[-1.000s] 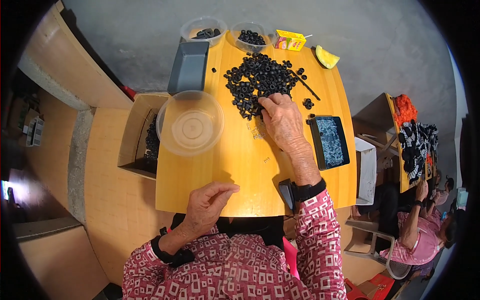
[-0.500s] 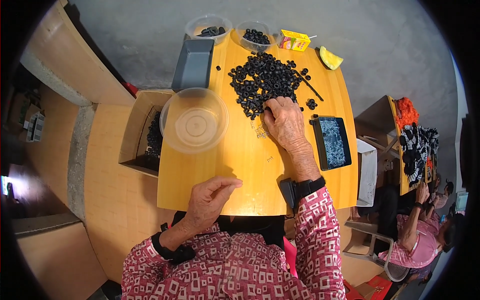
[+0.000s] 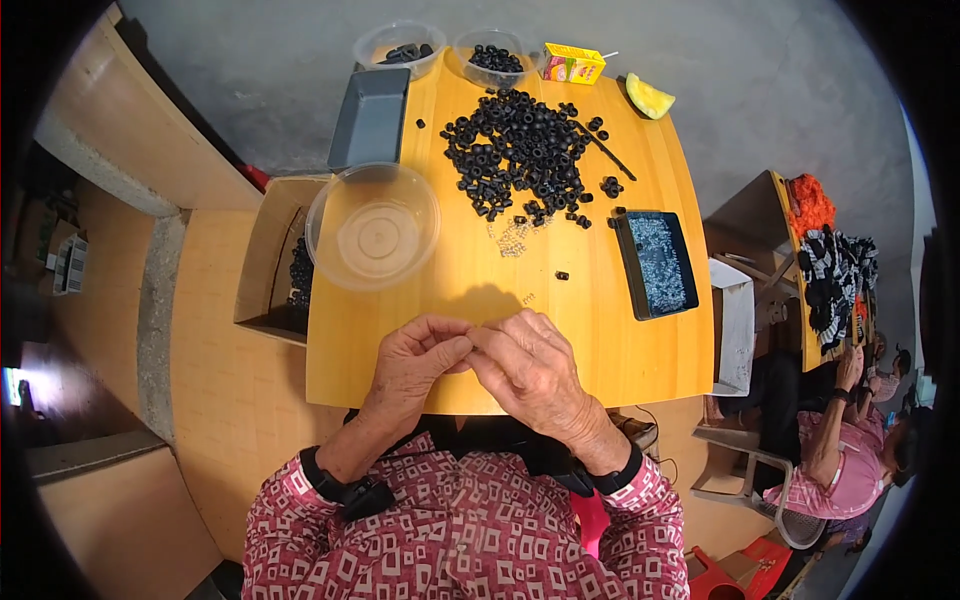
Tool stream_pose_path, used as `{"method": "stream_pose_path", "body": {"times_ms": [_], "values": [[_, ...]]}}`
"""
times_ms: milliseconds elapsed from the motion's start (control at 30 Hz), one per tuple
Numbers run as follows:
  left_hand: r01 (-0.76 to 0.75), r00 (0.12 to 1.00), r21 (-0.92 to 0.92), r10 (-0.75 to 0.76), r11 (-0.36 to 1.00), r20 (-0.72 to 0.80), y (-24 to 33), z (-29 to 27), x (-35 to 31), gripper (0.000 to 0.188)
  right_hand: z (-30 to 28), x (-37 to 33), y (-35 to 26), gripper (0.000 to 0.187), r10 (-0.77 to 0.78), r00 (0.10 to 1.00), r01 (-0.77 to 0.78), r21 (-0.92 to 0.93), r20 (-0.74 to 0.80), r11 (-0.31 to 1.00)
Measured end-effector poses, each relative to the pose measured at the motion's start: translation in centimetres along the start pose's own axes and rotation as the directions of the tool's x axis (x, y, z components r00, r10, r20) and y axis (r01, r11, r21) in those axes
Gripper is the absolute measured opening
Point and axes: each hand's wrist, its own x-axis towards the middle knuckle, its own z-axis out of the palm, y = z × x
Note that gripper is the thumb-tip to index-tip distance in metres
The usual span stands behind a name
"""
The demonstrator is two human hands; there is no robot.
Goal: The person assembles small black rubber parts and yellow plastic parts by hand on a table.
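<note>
My left hand [image 3: 422,358] and my right hand [image 3: 532,366] meet over the near part of the table, fingertips pinched together. Whatever sits between those fingertips is too small or hidden to make out. Just beyond my right hand lie a few tiny clear pieces [image 3: 528,299]. A lone black ring-like part [image 3: 562,275] rests farther right. Beyond it spreads a large pile of small black ring-shaped parts [image 3: 520,145], with more small clear pieces [image 3: 513,238] scattered at its near edge.
Left stand a clear round tub [image 3: 375,245], a grey tray [image 3: 368,120] and a cardboard box [image 3: 265,270]. A black tray of clear bits [image 3: 657,265] lies right. Tubs of black parts [image 3: 495,60], a drink carton [image 3: 573,64] and fruit wedge [image 3: 650,97] line the back.
My right hand has come back from the black pile to meet my left hand near the table's front. A single black part now lies apart on the table. The view has shifted slightly.
</note>
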Motion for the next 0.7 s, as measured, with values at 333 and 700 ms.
{"method": "stream_pose_path", "body": {"times_ms": [333, 700], "values": [[0.142, 0.989, -0.196, -0.148, 0.97, -0.018, 1.5, 0.2, -0.9, 0.019, -2.3, -0.5, 6.4, 0.02, 0.258, 0.966, -0.254, -0.09, 0.03, 0.963], [0.208, 0.978, -0.221, -0.197, 0.953, 0.069, 1.7, 1.0, -0.4, 0.021, -1.4, -1.0, 4.8, 0.011, 0.278, 0.96, -0.278, -0.018, -0.029, 0.96]]}}
